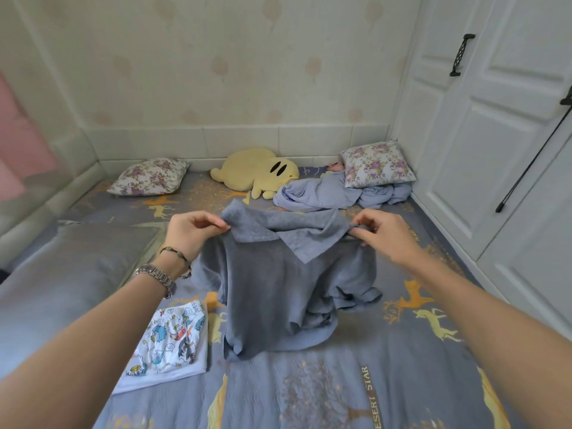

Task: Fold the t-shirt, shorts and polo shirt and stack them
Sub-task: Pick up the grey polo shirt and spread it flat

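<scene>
So the polo shirt (278, 292) was a plain blue-grey one, held up by its shoulders over the middle of the bed (309, 391), collar flopped forward and the hem bunched on the sheet, one sleeve crumpled out to the right. Left of it on the bed lay a folded white garment (168, 342) with a colourful cartoon print, flat and neat; couldn't tell if it was the t-shirt or the shorts.

Count-wise: one polo, one folded printed piece, two floral pillows (150, 178) against the far wall, one yellow plush (257, 173) between them, one rumpled lilac blanket (334, 191) by the right pillow.

The left hand (188, 233), with a watch (156, 277) and a bead bracelet (175, 252) on that wrist, had its fingers (216, 226) pinched tight on the left shoulder seam next to the collar. The right hand (382, 232) had its fingers (360, 233) closed narrow on the right shoulder, cloth gathered between thumb and forefinger.
</scene>
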Motion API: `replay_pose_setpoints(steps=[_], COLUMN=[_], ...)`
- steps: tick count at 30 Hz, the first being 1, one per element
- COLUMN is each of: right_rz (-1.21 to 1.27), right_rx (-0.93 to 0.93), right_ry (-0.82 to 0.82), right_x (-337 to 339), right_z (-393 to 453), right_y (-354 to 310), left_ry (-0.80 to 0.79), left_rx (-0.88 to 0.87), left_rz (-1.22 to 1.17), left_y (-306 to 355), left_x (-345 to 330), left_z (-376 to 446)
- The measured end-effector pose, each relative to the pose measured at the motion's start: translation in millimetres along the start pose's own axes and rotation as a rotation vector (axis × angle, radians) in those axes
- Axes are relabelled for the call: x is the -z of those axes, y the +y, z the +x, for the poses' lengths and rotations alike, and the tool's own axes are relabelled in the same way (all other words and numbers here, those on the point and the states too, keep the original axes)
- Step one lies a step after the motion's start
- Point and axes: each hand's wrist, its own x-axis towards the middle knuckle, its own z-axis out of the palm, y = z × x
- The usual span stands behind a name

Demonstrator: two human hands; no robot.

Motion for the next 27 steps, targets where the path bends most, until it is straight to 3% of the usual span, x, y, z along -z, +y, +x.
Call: replay_pose_setpoints(steps=[11,16,27], right_rz=[0.083,0.034,0.021], right_rx=[0.002,-0.003,-0.175], right_ry=[0.028,0.015,-0.095], right_x=[25,16,-69], right_z=[-52,-49,-19], right_y=[11,17,87], left_ry=[0.061,0.035,-0.085], left_rx=[0.009,0.008,0.185], left_rz=[-0.083,0.007,0.114], left_y=[22,16,-97], left_x=[-11,-15,-51], left_z=[-76,-79,-35])
